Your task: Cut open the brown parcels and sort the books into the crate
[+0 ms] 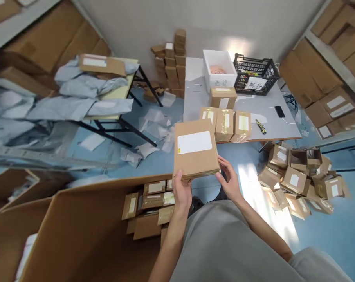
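Two bare hands hold one shallow cardboard box at the centre of the frame. Left hand [183,190]: gripping the lower left edge of the cardboard box [193,162], thumb on the edge. Right hand [230,181]: gripping the lower right corner, thumb and fingers parted around it. Box is matte brown, flat-sided, its near edge showing layered lines; a smooth white rectangular label [195,141] with a small yellow mark sits on the upper face. Just beyond, upper right of centre: four boxy parcels, one of them the right-hand parcel [242,126] under glossy tape, on a smooth grey table [195,94]. Behind them, a white smooth-walled bin [221,80] and a black lattice-sided crate [255,87]. Lower left: a deep open carton [77,235] with smaller taped boxes [149,226] inside. Upper left: crumpled grey plastic mailers [61,107]. Right: a loose heap of boxes [294,178] on the blue floor [321,235].
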The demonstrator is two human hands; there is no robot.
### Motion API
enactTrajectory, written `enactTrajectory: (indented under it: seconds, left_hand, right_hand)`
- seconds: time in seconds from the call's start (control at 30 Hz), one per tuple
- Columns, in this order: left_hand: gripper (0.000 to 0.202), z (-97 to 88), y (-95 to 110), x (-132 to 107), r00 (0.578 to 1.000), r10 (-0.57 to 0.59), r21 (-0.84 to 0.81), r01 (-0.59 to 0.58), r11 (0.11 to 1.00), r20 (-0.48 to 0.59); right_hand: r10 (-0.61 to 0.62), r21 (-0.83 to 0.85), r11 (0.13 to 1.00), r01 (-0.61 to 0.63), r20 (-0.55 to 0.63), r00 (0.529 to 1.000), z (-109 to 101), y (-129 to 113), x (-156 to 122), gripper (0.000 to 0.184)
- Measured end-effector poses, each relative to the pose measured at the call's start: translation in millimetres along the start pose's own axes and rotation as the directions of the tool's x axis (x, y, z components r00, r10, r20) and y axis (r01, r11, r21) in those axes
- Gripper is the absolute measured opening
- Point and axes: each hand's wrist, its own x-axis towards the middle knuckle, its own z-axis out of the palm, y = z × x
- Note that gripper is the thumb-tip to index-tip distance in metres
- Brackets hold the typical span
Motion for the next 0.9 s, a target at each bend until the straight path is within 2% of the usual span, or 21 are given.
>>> enactTrajectory:
  seconds: [0.1, 0.2, 0.3, 0.37, 0.47, 0.57, 0.67, 0.8, 0.9]
  left_hand:
    - [0.053, 60.7, -18, 19, 0.99, 0.069, 0.148, -0.087, 0.985, 0.123]
    - [0.059, 122.7, -37, 40, 0.967, 0.09, 0.26, -0.153, 0.953, 0.24]
    - [0.067, 179.0, -56, 59, 0.951, 0.105, 0.325, -0.201, 0.924, 0.291]
    - [0.071, 210.1, -67, 68, 0.937, 0.152, 0.382, -0.271, 0.884, 0.313]
    - [0.075, 245.1, -79, 76, 0.906, 0.233, 0.472, -0.388, 0.792, 0.355]
    - [0.077, 267.1, -84, 79, 0.884, 0.295, 0.522, -0.455, 0.721, 0.364]
    - [0.075, 277.2, -82, 83, 0.845, 0.368, 0.572, -0.534, 0.623, 0.388]
    - [0.072, 277.2, -66, 95, 0.764, 0.448, 0.647, -0.638, 0.417, 0.465]
    - [0.075, 274.1, -55, 109, 0.72, 0.479, 0.672, -0.674, 0.308, 0.503]
  right_hand:
    - [0.04, 0.065, 0.997, -0.033, -0.117, 0.992, -51, 7, 23, 0.045]
    - [0.073, 0.102, 0.993, -0.055, -0.178, 0.981, -100, 15, 58, 0.047]
    - [0.115, 0.136, 0.987, -0.086, -0.223, 0.968, -144, 27, 99, 0.054]
    - [0.181, 0.157, 0.977, -0.146, -0.234, 0.955, -171, 37, 125, 0.059]
    - [0.282, 0.176, 0.952, -0.25, -0.19, 0.94, -205, 53, 156, 0.068]
    - [0.317, 0.184, 0.939, -0.29, -0.144, 0.937, -224, 67, 180, 0.076]
    - [0.348, 0.207, 0.923, -0.324, -0.092, 0.933, -226, 82, 200, 0.084]
    - [0.392, 0.217, 0.898, -0.382, -0.002, 0.92, -207, 105, 222, 0.097]
    - [0.404, 0.212, 0.892, -0.4, 0.026, 0.914, -186, 122, 238, 0.102]
